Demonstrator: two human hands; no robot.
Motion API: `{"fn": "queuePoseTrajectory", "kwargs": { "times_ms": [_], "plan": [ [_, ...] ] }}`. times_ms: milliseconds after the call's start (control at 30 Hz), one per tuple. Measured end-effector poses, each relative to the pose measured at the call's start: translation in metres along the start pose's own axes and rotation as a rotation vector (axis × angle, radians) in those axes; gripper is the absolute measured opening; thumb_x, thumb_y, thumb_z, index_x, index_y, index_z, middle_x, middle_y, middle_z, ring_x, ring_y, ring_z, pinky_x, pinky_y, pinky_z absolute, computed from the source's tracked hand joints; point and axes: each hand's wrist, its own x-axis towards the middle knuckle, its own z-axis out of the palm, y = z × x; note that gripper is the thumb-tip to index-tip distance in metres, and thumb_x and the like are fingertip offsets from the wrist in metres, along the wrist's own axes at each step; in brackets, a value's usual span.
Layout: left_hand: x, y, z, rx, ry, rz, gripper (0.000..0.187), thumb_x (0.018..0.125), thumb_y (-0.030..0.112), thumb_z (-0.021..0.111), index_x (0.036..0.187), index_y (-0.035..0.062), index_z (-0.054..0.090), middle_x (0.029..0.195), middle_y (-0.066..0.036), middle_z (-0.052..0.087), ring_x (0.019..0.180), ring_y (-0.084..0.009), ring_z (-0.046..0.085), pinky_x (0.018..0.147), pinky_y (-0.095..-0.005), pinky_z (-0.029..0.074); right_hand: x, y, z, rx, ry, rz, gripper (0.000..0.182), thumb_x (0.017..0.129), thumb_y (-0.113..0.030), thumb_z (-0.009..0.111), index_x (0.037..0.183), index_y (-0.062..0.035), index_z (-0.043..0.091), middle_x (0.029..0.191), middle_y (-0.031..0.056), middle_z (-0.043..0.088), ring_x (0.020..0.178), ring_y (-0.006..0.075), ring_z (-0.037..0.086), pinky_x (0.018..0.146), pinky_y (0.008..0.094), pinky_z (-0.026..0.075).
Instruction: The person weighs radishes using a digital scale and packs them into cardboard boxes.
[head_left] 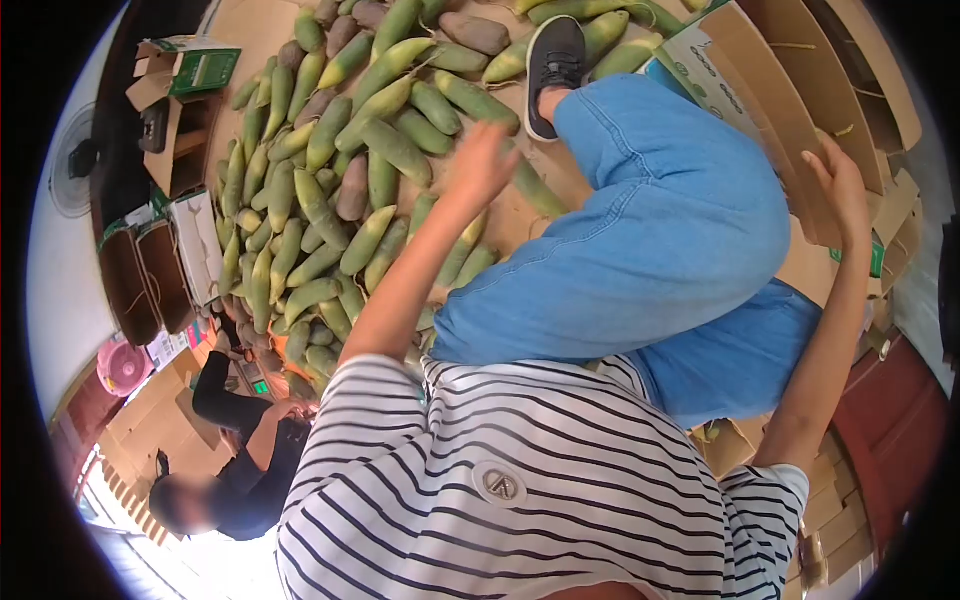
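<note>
My left hand (482, 165) is raised over the right edge of a big heap of green radishes (320, 215). It is smeared by motion, so its fingers cannot be read. A green radish (540, 190) lies on the floor just beside and below it. At the right, my right hand (843, 190) has its fingers stretched out and apart against the side of an open cardboard box (785, 120). Its palm is hidden from view. A few thin, light strips show inside the box.
My dark shoe (556, 75) stands on the floor (508, 210) among radishes. Several brown, earthy radishes (472, 33) lie in the heap. Opened cartons (200, 235) line the left side. A co-worker in dark clothes (250, 470) sits at lower left, near a pink fan (124, 368).
</note>
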Motion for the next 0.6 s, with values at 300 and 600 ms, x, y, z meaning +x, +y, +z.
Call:
{"fn": "queuePoseTrajectory", "kwargs": {
  "times_ms": [300,600],
  "plan": [
    [-0.176,-0.193,-0.036,0.662,-0.119,-0.53,0.038,0.08,0.01,0.056,0.117,0.0072,0.048,0.115,-0.014,0.054,0.107,-0.0324,0.052,0.084,-0.0431,0.047,-0.002,-0.009,-0.003,0.041,-0.053,0.061,0.047,0.088,-0.023,0.06,0.124,0.005,0.049,0.118,0.0218,0.058,0.111,0.0318,0.056,0.093,0.0354,0.043],
    [-0.151,-0.224,-0.026,0.723,-0.392,-0.672,0.028,0.081,0.01,0.057,0.107,0.0068,0.047,0.112,-0.012,0.056,0.105,-0.034,0.055,0.082,-0.0467,0.048,-0.004,-0.017,-0.007,-0.116,-0.039,0.03,0.046,0.087,-0.027,0.061,0.123,0.0012,0.051,0.115,0.0206,0.059,0.107,0.0342,0.056,0.091,0.0369,0.043]
  ]
}}
